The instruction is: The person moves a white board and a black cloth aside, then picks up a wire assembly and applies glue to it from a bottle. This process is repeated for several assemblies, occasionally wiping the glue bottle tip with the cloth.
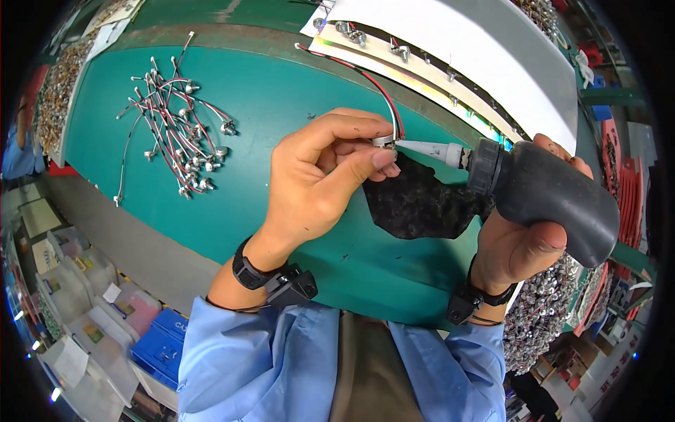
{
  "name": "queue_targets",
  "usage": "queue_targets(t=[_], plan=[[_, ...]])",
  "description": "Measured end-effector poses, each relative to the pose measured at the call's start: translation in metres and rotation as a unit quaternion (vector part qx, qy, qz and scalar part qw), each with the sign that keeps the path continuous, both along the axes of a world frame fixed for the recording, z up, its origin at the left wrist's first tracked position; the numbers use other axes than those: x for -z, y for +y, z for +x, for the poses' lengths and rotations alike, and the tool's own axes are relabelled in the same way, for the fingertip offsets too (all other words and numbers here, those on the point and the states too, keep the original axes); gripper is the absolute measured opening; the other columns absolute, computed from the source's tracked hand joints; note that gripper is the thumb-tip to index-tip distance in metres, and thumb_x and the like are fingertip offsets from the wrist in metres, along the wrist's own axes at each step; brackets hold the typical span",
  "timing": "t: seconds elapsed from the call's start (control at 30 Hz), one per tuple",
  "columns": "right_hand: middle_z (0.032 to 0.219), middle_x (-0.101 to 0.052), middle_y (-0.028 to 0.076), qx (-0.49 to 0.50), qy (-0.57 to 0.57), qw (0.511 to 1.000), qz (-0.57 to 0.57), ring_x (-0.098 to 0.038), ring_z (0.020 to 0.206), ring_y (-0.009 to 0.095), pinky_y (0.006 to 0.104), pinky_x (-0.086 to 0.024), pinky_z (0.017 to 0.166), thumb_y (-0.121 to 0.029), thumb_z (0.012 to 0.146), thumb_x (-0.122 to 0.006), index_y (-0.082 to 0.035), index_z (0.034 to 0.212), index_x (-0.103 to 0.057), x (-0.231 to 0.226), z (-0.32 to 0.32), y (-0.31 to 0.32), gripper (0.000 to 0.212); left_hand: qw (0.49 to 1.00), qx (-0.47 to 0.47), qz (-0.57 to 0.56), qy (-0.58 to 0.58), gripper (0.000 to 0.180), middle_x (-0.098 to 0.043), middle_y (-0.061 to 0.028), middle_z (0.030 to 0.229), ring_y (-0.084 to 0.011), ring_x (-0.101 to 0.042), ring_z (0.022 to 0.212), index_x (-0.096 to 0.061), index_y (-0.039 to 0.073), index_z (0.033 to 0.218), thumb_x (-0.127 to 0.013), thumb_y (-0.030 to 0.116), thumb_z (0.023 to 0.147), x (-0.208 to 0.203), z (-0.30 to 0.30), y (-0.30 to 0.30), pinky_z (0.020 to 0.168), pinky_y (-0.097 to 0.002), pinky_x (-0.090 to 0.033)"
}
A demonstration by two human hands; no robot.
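Between the thumb and fingers of my left hand is a small round metal potentiometer. Red, black and white wires rise from it and end in a small white connector at the upper left. My right hand is wrapped round a black squeeze bottle, tilted on its side. The bottle's grey tapered nozzle points left, its tip at the potentiometer beside the wires; whether they touch I cannot tell. Beneath the nozzle a black-stained sheet lies on the green mat.
A loose pile of wired potentiometers lies on the green mat to the left. At the back, pale strips hold several small metal parts by a white sheet. More parts are heaped at right. Plastic bins stand lower left.
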State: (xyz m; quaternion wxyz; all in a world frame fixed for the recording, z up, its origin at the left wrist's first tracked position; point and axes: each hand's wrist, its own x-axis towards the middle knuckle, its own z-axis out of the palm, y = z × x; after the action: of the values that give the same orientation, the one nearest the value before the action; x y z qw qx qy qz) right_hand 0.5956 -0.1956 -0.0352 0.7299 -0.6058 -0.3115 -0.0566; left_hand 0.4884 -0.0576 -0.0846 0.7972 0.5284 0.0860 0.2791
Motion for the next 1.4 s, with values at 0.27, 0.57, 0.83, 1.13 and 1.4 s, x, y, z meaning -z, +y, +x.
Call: queue_targets(t=[0.27, 0.57, 0.83, 1.13, 1.4], plan=[[0.107, -0.048, 0.019, -0.041, -0.042, 0.998, 0.012, -0.048, 0.102, 0.030, 0.0396, -0.038, 0.090, -0.047, 0.069, -0.062, 0.001, 0.115, -0.039, 0.0080, 0.0046, -0.0047, 0.070, 1.000, -0.006, 0.008, 0.008, 0.017, -0.053, -0.0127, 0.092, -0.0173, -0.060, 0.073, -0.052, -0.008, 0.093, -0.053, -0.006, 0.075, -0.0022, -0.0007, 0.0001, 0.061, -0.0219, -0.050], [0.107, -0.048, 0.019, -0.033, -0.046, 0.998, 0.015, -0.047, 0.103, 0.030, 0.0395, -0.038, 0.089, -0.046, 0.069, -0.062, 0.001, 0.115, -0.039, 0.0089, 0.0049, -0.0048, 0.070, 1.000, -0.008, 0.027, 0.008, 0.017, -0.054, -0.0125, 0.090, -0.0160, -0.059, 0.072, -0.052, -0.008, 0.092, -0.053, -0.007, 0.075, -0.0005, -0.0006, 0.0009, 0.060, -0.0216, -0.050], [0.108, -0.048, 0.019, -0.029, -0.042, 0.999, 0.014, -0.047, 0.103, 0.030, 0.0396, -0.038, 0.089, -0.046, 0.068, -0.063, 0.002, 0.115, -0.039, 0.0071, 0.0047, -0.0046, 0.071, 1.000, -0.015, 0.026, 0.006, 0.017, -0.054, -0.0133, 0.091, -0.0164, -0.059, 0.070, -0.053, -0.008, 0.091, -0.053, -0.007, 0.074, -0.0004, 0.0002, 0.0004, 0.059, -0.0216, -0.049], [0.107, -0.048, 0.018, -0.023, -0.041, 0.999, 0.002, -0.048, 0.103, 0.030, 0.0399, -0.039, 0.089, -0.046, 0.067, -0.063, 0.002, 0.115, -0.039, 0.0053, 0.0045, -0.0050, 0.072, 1.000, -0.011, 0.020, 0.005, 0.018, -0.054, -0.0146, 0.093, -0.0173, -0.060, 0.070, -0.052, -0.008, 0.092, -0.053, -0.008, 0.075, 0.0003, -0.0003, 0.0002, 0.059, -0.0227, -0.050], [0.108, -0.047, 0.017, -0.023, -0.045, 0.999, -0.005, -0.047, 0.103, 0.031, 0.0405, -0.038, 0.090, -0.046, 0.067, -0.063, 0.002, 0.115, -0.038, 0.0051, 0.0052, -0.0060, 0.072, 1.000, -0.010, 0.014, 0.004, 0.019, -0.056, -0.0141, 0.090, -0.0173, -0.060, 0.070, -0.052, -0.007, 0.094, -0.053, -0.007, 0.076, -0.0005, -0.0004, -0.0001, 0.059, -0.0230, -0.050]])
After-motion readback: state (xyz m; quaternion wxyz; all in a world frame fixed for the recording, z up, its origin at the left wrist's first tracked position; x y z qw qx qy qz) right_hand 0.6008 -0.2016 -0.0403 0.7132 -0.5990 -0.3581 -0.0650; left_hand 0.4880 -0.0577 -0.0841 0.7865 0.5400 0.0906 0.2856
